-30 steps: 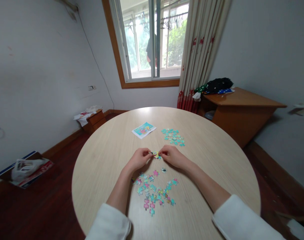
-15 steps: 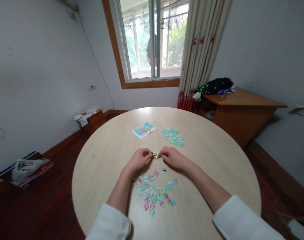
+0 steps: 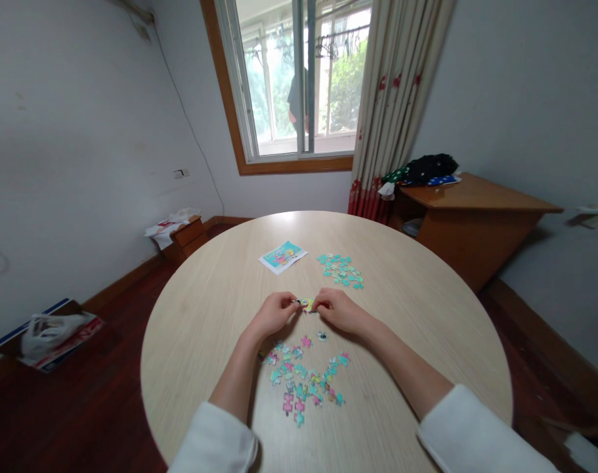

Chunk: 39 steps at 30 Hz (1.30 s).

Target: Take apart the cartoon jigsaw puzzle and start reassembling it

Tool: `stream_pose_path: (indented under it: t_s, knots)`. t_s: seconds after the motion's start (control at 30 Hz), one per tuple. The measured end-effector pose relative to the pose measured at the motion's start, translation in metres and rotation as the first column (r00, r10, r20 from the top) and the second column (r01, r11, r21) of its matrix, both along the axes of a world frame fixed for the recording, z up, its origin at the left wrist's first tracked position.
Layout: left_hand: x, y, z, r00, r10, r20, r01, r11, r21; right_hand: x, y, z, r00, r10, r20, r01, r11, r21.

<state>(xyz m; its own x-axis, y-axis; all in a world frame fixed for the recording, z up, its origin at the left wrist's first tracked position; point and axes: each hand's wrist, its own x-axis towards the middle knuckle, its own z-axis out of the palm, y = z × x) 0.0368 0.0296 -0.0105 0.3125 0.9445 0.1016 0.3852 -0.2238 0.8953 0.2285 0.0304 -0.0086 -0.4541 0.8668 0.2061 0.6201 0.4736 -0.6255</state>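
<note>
On a round light-wood table (image 3: 417, 295), my left hand (image 3: 275, 313) and my right hand (image 3: 338, 309) meet over a small cluster of joined puzzle pieces (image 3: 306, 304), yellow and teal. Each hand pinches one end of it with fingers curled. Between my forearms lies a loose scatter of pink, teal and yellow puzzle pieces (image 3: 306, 382). A pile of teal puzzle pieces (image 3: 341, 269) sits farther back on the right. A reference picture card (image 3: 283, 255) lies beyond my hands to the left.
A wooden desk (image 3: 469, 213) with dark clothing on it stands at the right by a curtain (image 3: 392, 105). A window (image 3: 303, 79) is behind the table. On the dark floor at left lie a plastic bag (image 3: 45, 328) and a low wooden box with papers (image 3: 180, 231).
</note>
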Motion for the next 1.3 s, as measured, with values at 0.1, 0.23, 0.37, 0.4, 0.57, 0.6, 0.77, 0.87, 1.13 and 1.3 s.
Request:
stream_pose_path:
  t_s: [0.1,0.23,0.37,0.4,0.57,0.6,0.77,0.87,1.13,1.3]
  knots:
    - [0.0,0.0014,-0.0015,0.999,0.013,0.038,-0.014,1.0,0.013,-0.0008,-0.0001,0.0,1.0,-0.005,0.002,0.005,1.0,0.026]
    - [-0.0005,0.0034,-0.0032,0.996,0.048,0.081,-0.052,0.997,0.054,-0.001,0.0007,-0.0009,1.0,-0.009,-0.01,0.01,0.999,0.042]
    - [-0.0003,0.0042,-0.003,0.99,0.061,0.128,-0.067,0.997,0.044,-0.001,0.0019,-0.0028,1.0,-0.002,-0.025,0.003,0.999,0.047]
    - [-0.0001,0.0042,-0.0028,0.989,0.062,0.134,-0.067,0.997,0.04,-0.001,0.0021,-0.0032,1.0,-0.003,-0.028,0.004,0.999,0.047]
    - [0.0012,0.0042,-0.0018,0.976,0.074,0.203,-0.074,0.997,-0.01,-0.0018,0.0024,-0.0038,0.999,-0.017,-0.038,0.018,0.999,0.05]
    - [0.0016,0.0043,-0.0017,0.972,0.076,0.224,-0.071,0.997,-0.031,-0.0019,0.0022,-0.0036,0.999,-0.019,-0.038,0.021,0.999,0.05]
    - [0.0019,0.0051,-0.0024,0.941,0.125,0.315,-0.09,0.988,-0.125,-0.0021,0.0018,-0.0029,0.998,-0.026,-0.05,0.029,0.998,0.053]
    - [0.001,0.0056,-0.0027,0.937,0.137,0.322,-0.101,0.987,-0.127,-0.0019,0.0022,-0.0036,0.998,-0.027,-0.055,0.03,0.997,0.065]
    - [0.0002,0.0052,0.0026,0.96,0.149,0.239,-0.141,0.989,-0.051,-0.0018,0.0024,-0.0045,0.999,-0.019,-0.049,0.022,0.998,0.067]
    - [0.0008,0.0043,0.0032,0.965,0.136,0.223,-0.129,0.991,-0.043,-0.003,0.0027,-0.004,0.999,-0.014,-0.046,0.017,0.998,0.068]
